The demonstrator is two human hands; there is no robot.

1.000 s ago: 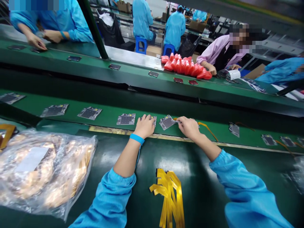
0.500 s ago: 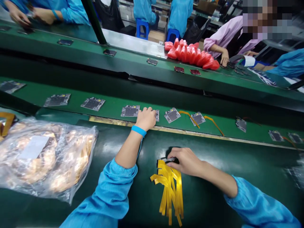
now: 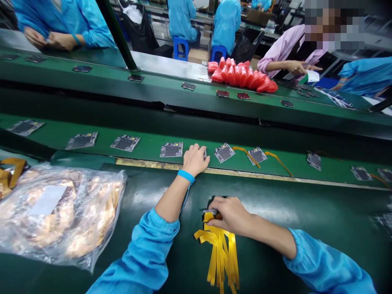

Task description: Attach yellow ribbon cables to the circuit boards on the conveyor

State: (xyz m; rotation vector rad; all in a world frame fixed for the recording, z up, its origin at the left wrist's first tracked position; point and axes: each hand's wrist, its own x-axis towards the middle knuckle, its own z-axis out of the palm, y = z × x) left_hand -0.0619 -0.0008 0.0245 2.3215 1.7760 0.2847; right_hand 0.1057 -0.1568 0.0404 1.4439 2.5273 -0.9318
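Two hands are at work: the right hand (image 3: 231, 214) is drawn narrow, thumb and fingertips about a slim grey item (image 3: 209, 211) at the top end of a bundle of yellow strips (image 3: 219, 249), which lies on the dark green worktable (image 3: 141, 241). Ahead of it, the left hand (image 3: 196, 158), wearing a blue wristband (image 3: 186, 176), rests over a circuit board (image 3: 205, 154) on the green belt (image 3: 148, 154); its fingers hide most of that board, so I cannot tell whether they grip it. Just left sits an uncovered board (image 3: 171, 150). To the right, a tilted board (image 3: 224, 152) has an orange ribbon (image 3: 245, 153) running from its corner across the next board (image 3: 257, 155). Farther left on the worktable lies a clear plastic bag (image 3: 61, 220) of copper-coloured pieces. Across the belt, red bundles (image 3: 243, 76) lie near a co-worker's pink sleeve (image 3: 280, 47).
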